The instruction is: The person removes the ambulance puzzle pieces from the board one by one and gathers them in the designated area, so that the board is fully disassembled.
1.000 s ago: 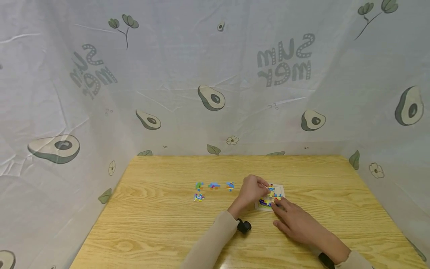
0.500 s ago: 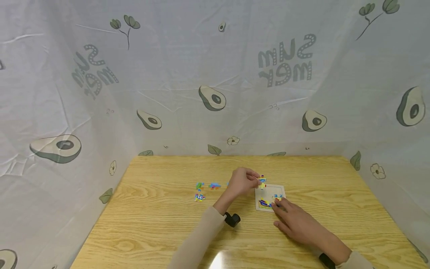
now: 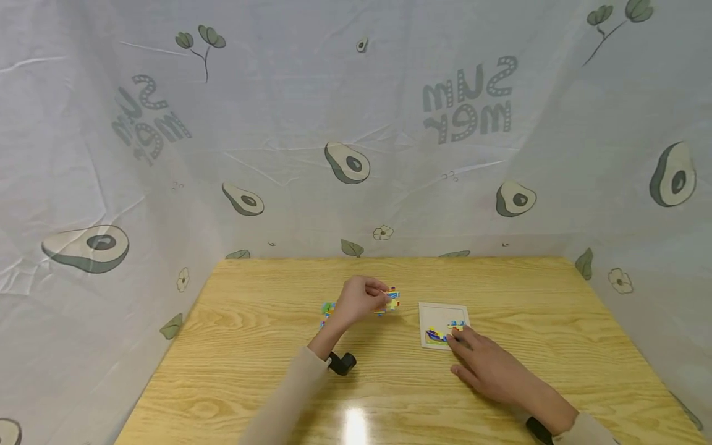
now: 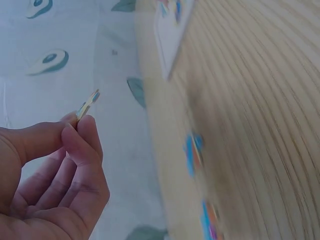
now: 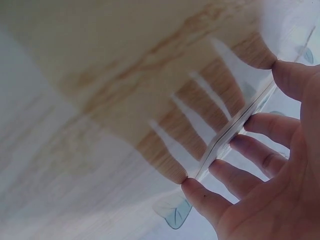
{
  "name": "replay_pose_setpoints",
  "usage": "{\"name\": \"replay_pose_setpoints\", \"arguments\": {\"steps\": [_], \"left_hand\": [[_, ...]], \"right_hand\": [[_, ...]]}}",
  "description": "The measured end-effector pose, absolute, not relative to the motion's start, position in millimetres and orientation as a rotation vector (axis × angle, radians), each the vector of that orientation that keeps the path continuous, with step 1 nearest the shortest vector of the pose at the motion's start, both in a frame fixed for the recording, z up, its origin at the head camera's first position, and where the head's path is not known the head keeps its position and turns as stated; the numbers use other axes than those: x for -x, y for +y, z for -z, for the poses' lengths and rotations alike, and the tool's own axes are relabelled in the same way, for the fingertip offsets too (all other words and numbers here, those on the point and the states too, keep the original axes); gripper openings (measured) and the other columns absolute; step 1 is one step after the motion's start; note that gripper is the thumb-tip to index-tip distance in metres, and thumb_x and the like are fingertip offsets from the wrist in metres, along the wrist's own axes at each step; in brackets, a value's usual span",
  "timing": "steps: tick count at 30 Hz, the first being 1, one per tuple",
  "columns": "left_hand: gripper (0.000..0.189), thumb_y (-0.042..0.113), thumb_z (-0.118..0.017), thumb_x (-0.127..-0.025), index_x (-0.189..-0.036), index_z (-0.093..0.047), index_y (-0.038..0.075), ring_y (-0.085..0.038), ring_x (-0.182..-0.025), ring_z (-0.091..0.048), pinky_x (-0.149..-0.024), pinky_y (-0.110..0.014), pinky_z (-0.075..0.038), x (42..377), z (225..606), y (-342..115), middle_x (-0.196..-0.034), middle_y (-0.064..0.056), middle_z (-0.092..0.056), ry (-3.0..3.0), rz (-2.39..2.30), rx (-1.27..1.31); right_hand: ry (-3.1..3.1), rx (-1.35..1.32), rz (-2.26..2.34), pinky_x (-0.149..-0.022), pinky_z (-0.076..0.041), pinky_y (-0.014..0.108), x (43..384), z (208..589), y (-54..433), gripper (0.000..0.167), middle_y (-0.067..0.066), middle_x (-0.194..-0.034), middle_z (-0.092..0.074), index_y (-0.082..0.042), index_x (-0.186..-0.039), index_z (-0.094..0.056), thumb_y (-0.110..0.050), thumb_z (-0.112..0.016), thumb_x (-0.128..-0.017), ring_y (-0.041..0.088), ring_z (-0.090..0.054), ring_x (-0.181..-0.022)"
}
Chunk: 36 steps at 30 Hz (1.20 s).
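Observation:
My left hand [image 3: 356, 301] pinches a colourful jigsaw piece [image 3: 393, 299] between thumb and fingers, raised over the table left of the puzzle tray. Edge-on, the same piece [image 4: 88, 104] shows in the left wrist view. The square, pale puzzle tray [image 3: 431, 313] lies flat with a blue-and-yellow piece [image 3: 436, 335] in its lower left corner and a smaller blue one [image 3: 457, 324] to the right. Fingertips of my right hand [image 3: 492, 368] rest at the tray's lower right, fingers spread and loosely extended; they cover that corner.
Loose jigsaw pieces lie beyond and beneath my left hand, including a green one [image 3: 327, 307]; the hand hides others. Two of them, a blue-orange piece [image 4: 194, 152] and another piece [image 4: 210, 220], appear in the left wrist view. A printed curtain [image 3: 356, 204] hangs round the wooden table [image 3: 267, 371].
My left hand has carried the jigsaw piece up off the tray and leftward, over near the loose pieces. My right hand has stayed at the tray's corner.

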<state>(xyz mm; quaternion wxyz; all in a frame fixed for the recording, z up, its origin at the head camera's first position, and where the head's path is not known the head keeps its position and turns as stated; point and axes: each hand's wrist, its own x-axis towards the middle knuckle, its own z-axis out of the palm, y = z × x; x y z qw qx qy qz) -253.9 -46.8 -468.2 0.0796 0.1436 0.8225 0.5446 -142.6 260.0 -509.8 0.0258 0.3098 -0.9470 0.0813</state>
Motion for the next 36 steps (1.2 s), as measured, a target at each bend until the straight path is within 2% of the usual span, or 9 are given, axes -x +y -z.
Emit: {"name": "replay_pose_setpoints", "arguments": {"steps": [7, 10, 16, 23, 29, 36], "left_hand": [[0.016, 0.012, -0.076, -0.095, -0.108, -0.080, 0.003, -0.021, -0.081, -0.076, -0.069, -0.030, -0.062, 250.1, 472.8, -86.4, -0.094, -0.012, -0.080, 2.573, -1.543, -0.417], [0.015, 0.011, -0.076, -0.095, -0.106, -0.080, 0.003, -0.015, -0.080, -0.073, -0.070, -0.031, -0.062, 247.6, 477.7, -96.9, -0.093, -0.011, -0.080, 2.600, -1.518, -0.380], [0.013, 0.009, -0.076, -0.094, -0.104, -0.079, 0.000, -0.018, -0.077, -0.074, -0.063, -0.030, -0.058, 243.6, 489.6, -109.7, -0.090, -0.011, -0.079, 2.616, -1.487, -0.366], [0.010, 0.008, -0.077, -0.094, -0.101, -0.080, 0.001, -0.012, -0.071, -0.069, -0.058, -0.025, -0.053, 238.8, 498.4, -118.7, -0.087, -0.010, -0.078, 2.646, -1.436, -0.312], [0.010, 0.006, -0.076, -0.093, -0.100, -0.080, 0.000, -0.012, -0.069, -0.069, -0.059, -0.025, -0.052, 237.5, 504.0, -123.8, -0.083, -0.008, -0.078, 2.631, -1.399, -0.318], [0.011, 0.000, -0.074, -0.091, -0.101, -0.079, 0.000, -0.017, -0.068, -0.073, -0.058, -0.024, -0.051, 237.0, 509.2, -122.0, -0.080, -0.008, -0.078, 2.627, -1.334, -0.343]], "right_hand": [[-2.932, -0.951, -0.234, -0.110, -0.049, 0.059, 144.0, 509.6, 258.1, 0.054, 0.020, -0.150, -0.057, -0.001, -0.146, -0.060, -0.036, -0.064, -0.105, 0.046, -0.055, -0.139], [-2.917, -0.957, -0.224, -0.109, -0.050, 0.058, 144.4, 510.8, 258.4, 0.054, 0.019, -0.149, -0.058, -0.001, -0.146, -0.060, -0.036, -0.064, -0.105, 0.046, -0.056, -0.138], [-2.912, -0.964, -0.227, -0.109, -0.050, 0.058, 144.2, 512.5, 259.0, 0.054, 0.020, -0.149, -0.057, -0.001, -0.146, -0.060, -0.036, -0.064, -0.105, 0.046, -0.056, -0.138], [-2.889, -0.966, -0.232, -0.108, -0.051, 0.058, 143.6, 511.4, 259.2, 0.054, 0.020, -0.148, -0.058, -0.001, -0.146, -0.060, -0.035, -0.065, -0.105, 0.046, -0.057, -0.137], [-2.922, -0.948, -0.230, -0.108, -0.050, 0.060, 144.2, 511.4, 259.2, 0.055, 0.020, -0.150, -0.057, -0.001, -0.148, -0.059, -0.037, -0.064, -0.106, 0.047, -0.055, -0.139], [-2.908, -0.951, -0.223, -0.108, -0.050, 0.059, 143.3, 511.2, 258.4, 0.054, 0.021, -0.149, -0.058, 0.000, -0.146, -0.060, -0.036, -0.064, -0.105, 0.048, -0.056, -0.138]]}}
